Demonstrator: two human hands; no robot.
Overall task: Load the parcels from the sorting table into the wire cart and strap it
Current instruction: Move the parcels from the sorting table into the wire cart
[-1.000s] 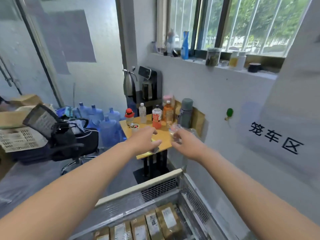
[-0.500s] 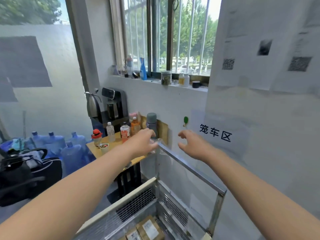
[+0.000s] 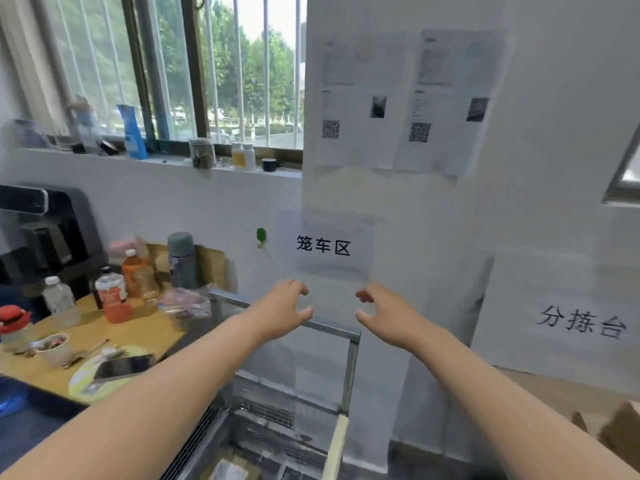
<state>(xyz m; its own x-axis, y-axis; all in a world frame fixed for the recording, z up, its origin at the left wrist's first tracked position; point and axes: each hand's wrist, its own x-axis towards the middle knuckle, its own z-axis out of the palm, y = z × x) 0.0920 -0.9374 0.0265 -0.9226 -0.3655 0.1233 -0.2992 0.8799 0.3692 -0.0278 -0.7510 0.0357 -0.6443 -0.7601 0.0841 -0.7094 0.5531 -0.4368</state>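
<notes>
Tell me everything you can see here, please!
wire cart: one, silver metal, bottom middle
parcel: at least one, brown, blurred, on the cart floor
side table: one, yellow wood, left
bottles: four, mixed colours, on the side table
phone: one, dark, on the side table
drinks machine: one, black, far left
jars: several, mixed colours, window sill
wall signs: two, white with black characters, on the wall
cardboard box: one, brown, bottom right
left grip: one, empty, fingers loosely curled, by the cart's top rail
right grip: one, empty, fingers loosely curled, beside it
</notes>
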